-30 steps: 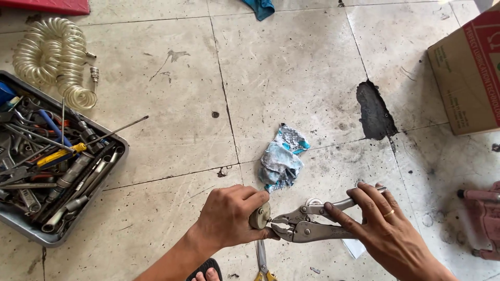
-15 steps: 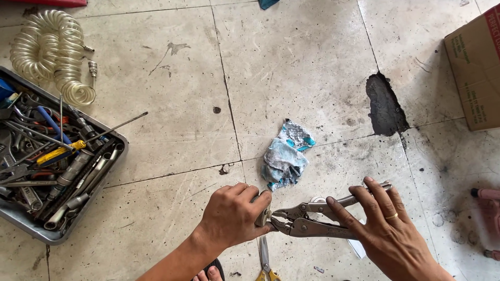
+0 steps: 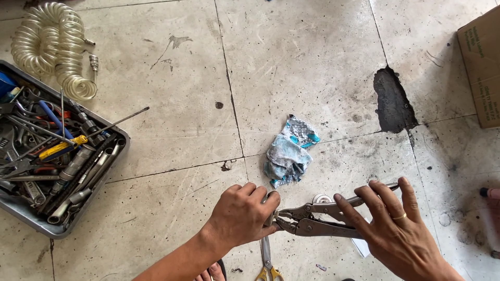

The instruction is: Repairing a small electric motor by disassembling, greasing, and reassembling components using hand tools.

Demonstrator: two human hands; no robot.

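My right hand grips the handles of grey locking pliers low on the concrete floor. The jaws of the pliers point left and close on a small metal part held in my left hand, which hides most of that part. A small round metal piece shows just behind the pliers. Yellow-handled scissors lie on the floor under my hands. A crumpled blue and white rag lies just beyond them.
A metal tray full of several wrenches, screwdrivers and sockets sits at the left. A coiled clear air hose lies behind it. A cardboard box stands at the right edge. A dark hole breaks the floor.
The view has shifted slightly; both hands stay together on the pliers and the small part, with the pliers now tilted a little more level.
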